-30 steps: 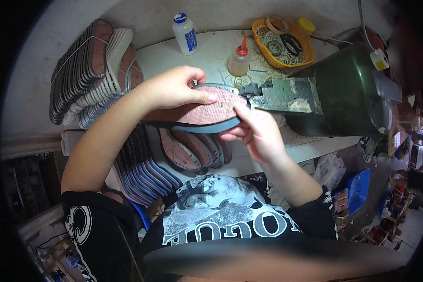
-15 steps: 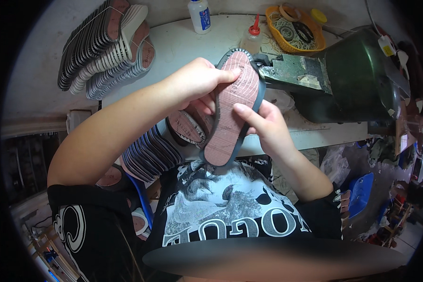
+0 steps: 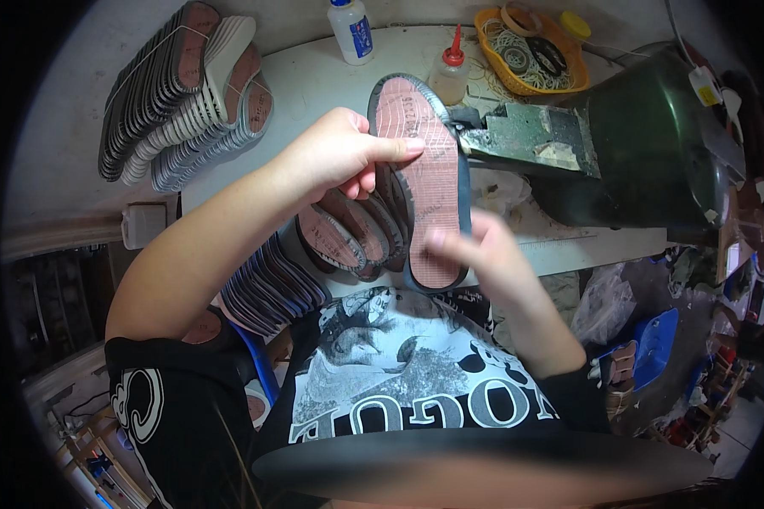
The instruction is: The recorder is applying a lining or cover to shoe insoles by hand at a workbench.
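While the left hand (image 3: 350, 159) clasps the sole (image 3: 438, 191), tabletop (image 3: 306, 95) opens beyond its edge.

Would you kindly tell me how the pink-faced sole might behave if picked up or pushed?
The pink-faced sole would probably hold its shape, since it looks nearly flat with the left hand gripping one edge. Its long, flat form makes rolling unlikely. Its fairly slim build suggests it may be light.

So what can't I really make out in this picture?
All in the head view:
Held sole: its underside faces away from the camera.
Right hand: blurred, so its exact grip is unclear.
White bottle: top cut off by the upper edge.
Pink soles behind: partly covered by the held sole and left hand.
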A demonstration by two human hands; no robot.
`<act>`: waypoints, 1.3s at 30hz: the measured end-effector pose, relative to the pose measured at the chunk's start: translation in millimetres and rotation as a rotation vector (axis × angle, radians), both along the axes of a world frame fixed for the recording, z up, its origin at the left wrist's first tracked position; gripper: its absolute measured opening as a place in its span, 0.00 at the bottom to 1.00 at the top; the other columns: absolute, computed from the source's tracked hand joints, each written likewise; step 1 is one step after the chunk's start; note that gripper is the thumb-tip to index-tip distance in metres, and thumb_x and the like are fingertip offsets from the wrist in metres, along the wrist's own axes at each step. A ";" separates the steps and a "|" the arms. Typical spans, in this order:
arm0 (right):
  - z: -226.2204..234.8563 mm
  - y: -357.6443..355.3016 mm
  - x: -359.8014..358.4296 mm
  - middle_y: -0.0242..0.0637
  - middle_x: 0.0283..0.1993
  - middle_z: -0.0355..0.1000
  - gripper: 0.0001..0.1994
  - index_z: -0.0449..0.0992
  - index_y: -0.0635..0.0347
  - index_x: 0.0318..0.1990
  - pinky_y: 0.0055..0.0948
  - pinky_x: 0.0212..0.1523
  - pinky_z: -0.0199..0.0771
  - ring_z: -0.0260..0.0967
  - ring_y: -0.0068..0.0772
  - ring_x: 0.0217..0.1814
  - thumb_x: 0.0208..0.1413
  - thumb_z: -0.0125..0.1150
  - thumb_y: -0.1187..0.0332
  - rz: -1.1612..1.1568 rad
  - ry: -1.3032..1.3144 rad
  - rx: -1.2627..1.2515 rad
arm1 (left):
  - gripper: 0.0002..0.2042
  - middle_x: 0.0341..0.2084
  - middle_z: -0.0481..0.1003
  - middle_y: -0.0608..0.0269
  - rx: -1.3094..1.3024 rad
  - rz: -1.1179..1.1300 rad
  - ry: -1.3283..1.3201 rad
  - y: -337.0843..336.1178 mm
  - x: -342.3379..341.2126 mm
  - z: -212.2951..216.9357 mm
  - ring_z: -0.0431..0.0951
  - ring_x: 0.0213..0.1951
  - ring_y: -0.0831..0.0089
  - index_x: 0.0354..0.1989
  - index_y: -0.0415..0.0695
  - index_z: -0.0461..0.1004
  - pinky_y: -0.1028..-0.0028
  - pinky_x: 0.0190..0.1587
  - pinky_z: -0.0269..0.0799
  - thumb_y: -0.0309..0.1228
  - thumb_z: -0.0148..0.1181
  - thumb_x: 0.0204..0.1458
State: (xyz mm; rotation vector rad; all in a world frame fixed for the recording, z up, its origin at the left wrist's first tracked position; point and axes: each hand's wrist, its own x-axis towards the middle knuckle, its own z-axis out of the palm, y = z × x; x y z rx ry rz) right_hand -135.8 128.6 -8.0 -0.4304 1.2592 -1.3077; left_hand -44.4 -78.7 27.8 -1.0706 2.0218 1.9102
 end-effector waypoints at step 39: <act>27.2 -42.9 -12.4 0.46 0.40 0.75 0.18 0.73 0.71 0.44 0.23 0.39 0.77 0.77 0.32 0.38 0.62 0.50 0.60 -0.305 -0.304 0.013 | 0.16 0.21 0.72 0.50 -0.696 -0.920 0.060 -42.8 -63.0 39.8 0.73 0.26 0.56 0.30 0.40 0.71 0.63 0.29 0.65 0.44 0.59 0.50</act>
